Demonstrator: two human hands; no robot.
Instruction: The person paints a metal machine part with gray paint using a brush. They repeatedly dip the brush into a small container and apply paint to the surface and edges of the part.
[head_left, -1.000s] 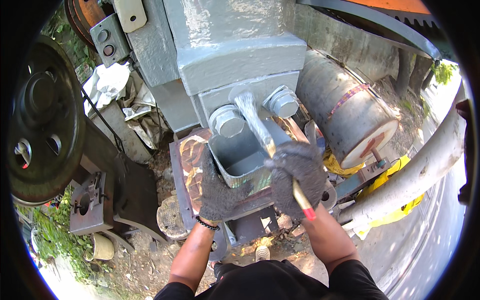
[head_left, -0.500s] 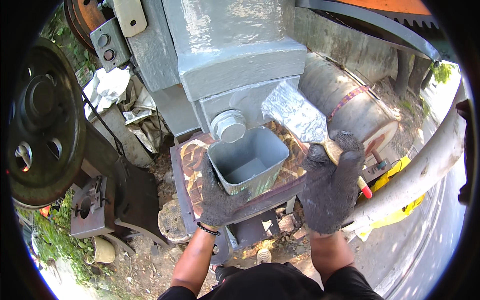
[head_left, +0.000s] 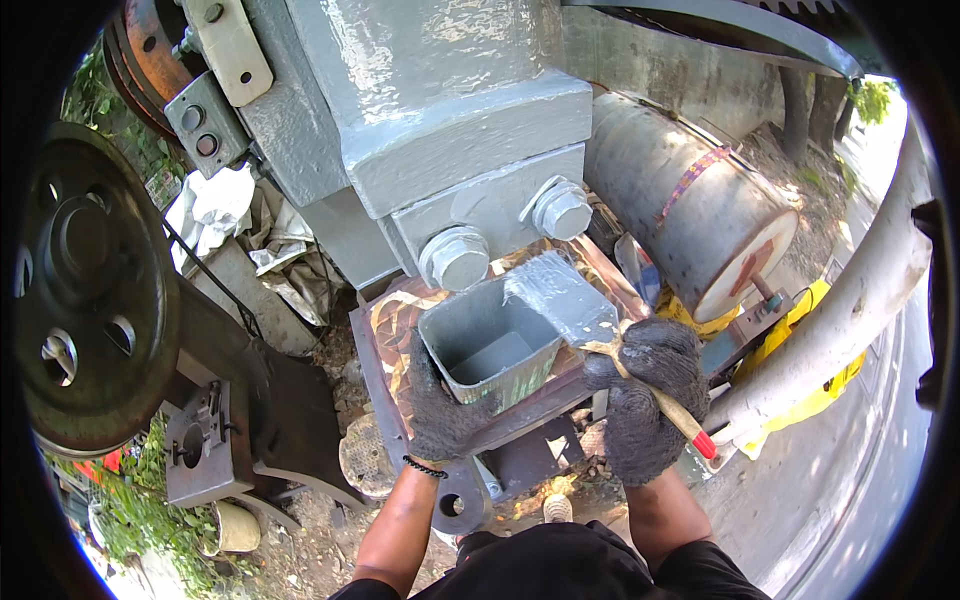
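Observation:
My left hand (head_left: 448, 412), in a dark grey knit glove, is closed around the left and near sides of a rectangular paint container (head_left: 508, 382). Grey paint coats its inside, and it stands on a brown patterned surface (head_left: 398, 315). In my gloved right hand (head_left: 640, 435) is a wide paintbrush (head_left: 565, 300) with a red-tipped wooden handle. Its bristles, covered in wet grey paint, lie over the container's far right rim; whether they touch it I cannot tell. Just beyond stands a grey-painted machine column (head_left: 465, 130) with two large hex bolts, a left one (head_left: 458, 260) and a right one (head_left: 562, 210).
A big dark flywheel (head_left: 85, 280) stands on the left, with a push-button box (head_left: 206, 125) above crumpled sheeting (head_left: 215, 210). On the right lie a metal drum (head_left: 690, 200) and a pale trunk or pole (head_left: 850, 330). A curved metal band (head_left: 740, 22) arches at the upper right.
The right hand has lowered the brush from in front of the machine's right bolt to the container's rim, uncovering that bolt. The left hand keeps its hold. The view has shifted slightly.

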